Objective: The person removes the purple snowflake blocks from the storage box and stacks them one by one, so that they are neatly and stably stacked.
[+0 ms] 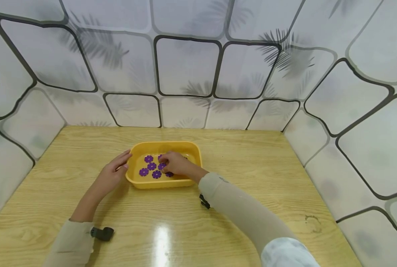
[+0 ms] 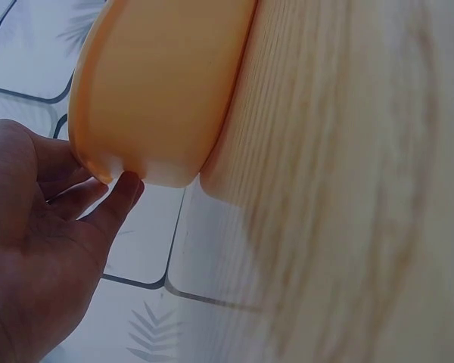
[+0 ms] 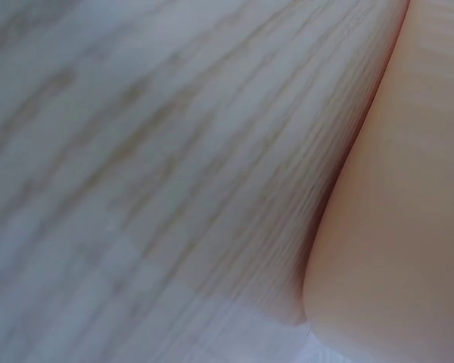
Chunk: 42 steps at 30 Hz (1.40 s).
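Observation:
A yellow plastic tray (image 1: 139, 184) sits on the table with several purple flower-shaped discs (image 1: 156, 174) lying flat inside it. At its left end, my left hand (image 1: 113, 172) pinches the rim. The left wrist view shows the thumb (image 2: 121, 198) against the tray's outer wall (image 2: 159, 91) and the other fingers at the rim. My right hand (image 1: 176, 164) reaches over the tray's right side, fingers bent down among the discs. One purple disc (image 1: 162, 166) shows between its thumb and fingers; whether they pinch it is hidden. The right wrist view shows only the tray's outside (image 3: 393, 227) and the tabletop.
The light wood-grain table (image 1: 251, 167) extends around the tray on all sides. Behind and beside it stand walls (image 1: 188, 66) covered with a stone-and-leaf pattern. Black wrist cameras sit on the left sleeve (image 1: 69, 241) and right sleeve (image 1: 238, 205).

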Motion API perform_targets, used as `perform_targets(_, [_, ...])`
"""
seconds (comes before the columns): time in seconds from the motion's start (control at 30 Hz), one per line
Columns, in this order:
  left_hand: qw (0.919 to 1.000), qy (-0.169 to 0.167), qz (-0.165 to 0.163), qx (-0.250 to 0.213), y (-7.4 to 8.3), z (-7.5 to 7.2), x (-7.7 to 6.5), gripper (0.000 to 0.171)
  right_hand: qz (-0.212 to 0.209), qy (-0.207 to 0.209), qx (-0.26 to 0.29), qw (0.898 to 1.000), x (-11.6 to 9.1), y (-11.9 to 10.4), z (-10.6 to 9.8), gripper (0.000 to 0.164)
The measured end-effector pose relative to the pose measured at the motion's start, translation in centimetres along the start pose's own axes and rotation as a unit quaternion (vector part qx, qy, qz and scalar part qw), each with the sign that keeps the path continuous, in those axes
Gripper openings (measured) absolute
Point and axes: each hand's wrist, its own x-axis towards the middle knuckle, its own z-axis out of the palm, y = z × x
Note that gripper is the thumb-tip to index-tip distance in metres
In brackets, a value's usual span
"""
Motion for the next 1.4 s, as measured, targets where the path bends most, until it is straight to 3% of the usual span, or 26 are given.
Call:
perform_targets(0.37, [0.9999, -0.006, 0.005, -0.007, -0.24, -0.04, 0.03, 0.047, 0.014, -0.008, 0.053, 0.998, -0.05, -0.05, 0.1, 0.03])
perform_targets(0.6, [0.9999, -0.006, 0.007, -0.008, -0.23, -0.07, -0.04, 0.047, 0.006, -0.007, 0.021, 1.0, -0.05, -0.24, 0.02, 0.037])
perform_targets(1.03, [0.9999, -0.007, 0.005, -0.007, -0.35, -0.16, -0.04, 0.047, -0.017, -0.004, -0.022, 1.0, -0.01, -0.26, 0.0, 0.033])
perform_targets(1.4, [1.0, -0.003, 0.005, 0.0, -0.54, -0.05, 0.03, 0.045, -0.002, -0.01, -0.039, 0.999, 0.07, -0.29, 0.09, 0.04])
